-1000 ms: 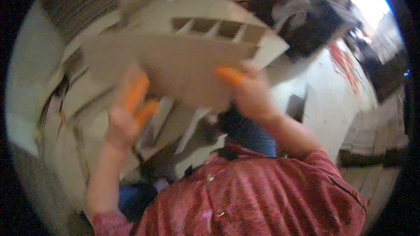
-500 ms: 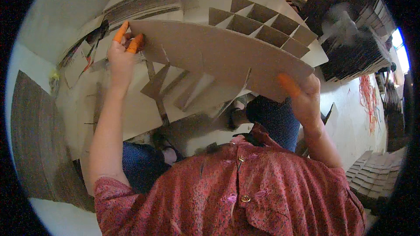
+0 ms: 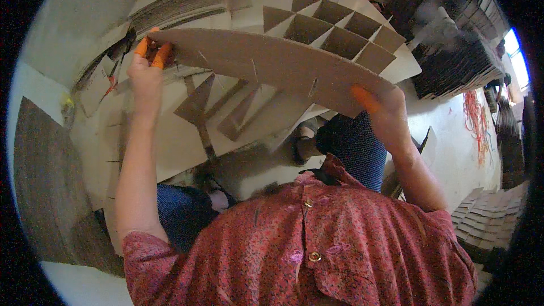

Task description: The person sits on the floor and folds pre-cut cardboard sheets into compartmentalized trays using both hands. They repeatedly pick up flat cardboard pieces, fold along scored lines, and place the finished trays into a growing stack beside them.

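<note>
A long slotted cardboard divider strip (image 3: 277,59) is held up between my two hands, its slots along the lower edge. My left hand (image 3: 148,68), with orange finger covers, pinches its left end. At the other end, my right hand (image 3: 390,114) grips the strip; an orange-covered finger lies across its near face. Just beyond the strip, an assembled cardboard divider grid (image 3: 337,34) stands with several open cells. Below the strip, upright cardboard pieces (image 3: 195,102) and another slanted piece (image 3: 238,116) stand over a pale flat sheet (image 3: 164,141).
Stacked cardboard sheets lie at the back left (image 3: 181,3), and a tall stack (image 3: 51,181) stands at far left. A dark cardboard pile (image 3: 459,71) sits at right, beside hanging red strands (image 3: 475,124). More slotted strips (image 3: 493,215) lie at lower right.
Both hands have shifted slightly left with the strip, and its right end has risen a little. The grip at each end stays the same.
</note>
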A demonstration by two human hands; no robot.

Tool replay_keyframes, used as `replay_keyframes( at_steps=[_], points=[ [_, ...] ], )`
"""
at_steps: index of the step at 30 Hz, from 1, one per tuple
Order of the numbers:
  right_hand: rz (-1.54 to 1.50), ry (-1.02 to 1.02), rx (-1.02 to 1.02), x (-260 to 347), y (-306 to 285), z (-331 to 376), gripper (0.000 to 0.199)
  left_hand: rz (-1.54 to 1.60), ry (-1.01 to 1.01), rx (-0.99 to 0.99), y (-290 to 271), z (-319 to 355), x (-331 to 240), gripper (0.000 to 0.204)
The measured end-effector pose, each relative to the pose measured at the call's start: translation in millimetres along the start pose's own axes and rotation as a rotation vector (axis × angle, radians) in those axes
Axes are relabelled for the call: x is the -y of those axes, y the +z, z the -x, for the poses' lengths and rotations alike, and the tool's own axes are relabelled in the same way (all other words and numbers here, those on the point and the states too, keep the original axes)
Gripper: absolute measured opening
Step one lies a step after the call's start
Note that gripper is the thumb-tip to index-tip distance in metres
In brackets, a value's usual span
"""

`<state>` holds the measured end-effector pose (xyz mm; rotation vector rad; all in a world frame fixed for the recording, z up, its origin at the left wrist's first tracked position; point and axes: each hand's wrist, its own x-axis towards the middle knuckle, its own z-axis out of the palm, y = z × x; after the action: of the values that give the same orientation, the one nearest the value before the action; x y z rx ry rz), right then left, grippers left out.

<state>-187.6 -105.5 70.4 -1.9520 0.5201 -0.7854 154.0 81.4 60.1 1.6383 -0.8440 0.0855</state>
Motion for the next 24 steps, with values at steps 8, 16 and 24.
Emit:
replay_keyframes(
  at_steps=[8,16,24],
  points=[
    [0.067,0.034,0.098,4,-12,-9,0.019,0.053,-0.08,0.092,-4,4,1,0.036],
    [0.175,0.062,0.212,-47,4,5,0.014,-0.121,-0.212,0.199,4,24,42,0.021],
    [0.067,0.181,0.305,-140,1,37,0.032,-0.076,-0.361,0.338,31,26,106,0.042]
  ],
)
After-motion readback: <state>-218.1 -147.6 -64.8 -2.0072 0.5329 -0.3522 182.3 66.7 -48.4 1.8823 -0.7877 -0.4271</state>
